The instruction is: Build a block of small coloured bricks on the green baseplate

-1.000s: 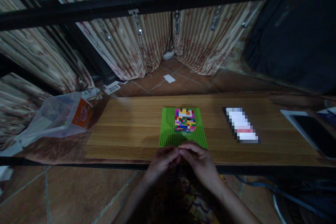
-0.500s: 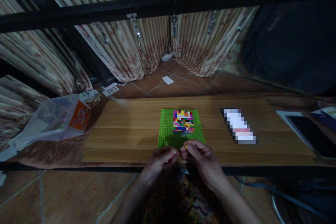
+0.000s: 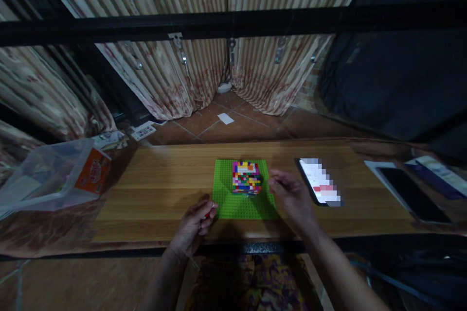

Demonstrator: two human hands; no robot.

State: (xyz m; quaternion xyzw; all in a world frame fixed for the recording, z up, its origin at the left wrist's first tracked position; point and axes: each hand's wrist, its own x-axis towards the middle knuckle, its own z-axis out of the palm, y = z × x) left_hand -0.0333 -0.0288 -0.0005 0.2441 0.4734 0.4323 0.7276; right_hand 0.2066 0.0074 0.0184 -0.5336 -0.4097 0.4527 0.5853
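A green studded baseplate (image 3: 226, 209) lies on the wooden board, bearing a block of many-coloured toy bricks (image 3: 246, 177). At the plate's front left edge my left hand (image 3: 195, 221) is closed, with a small red toy brick (image 3: 207, 215) showing between its fingers. My right hand (image 3: 290, 192) is raised at the plate's right edge, beside the brick block. Its thumb and fingertips are pinched together; whatever they hold is hidden from me.
A phone (image 3: 317, 182) with a lit, blurred screen lies right of my right hand. Farther right is a dark tablet-like slab (image 3: 414, 194). A clear plastic bin (image 3: 54, 170) with an orange label stands left of the wooden board (image 3: 156, 180).
My hands have moved apart. The right one went forward and right to beside the brick block, and the left one went left. The yellow piece in my right fingers no longer shows.
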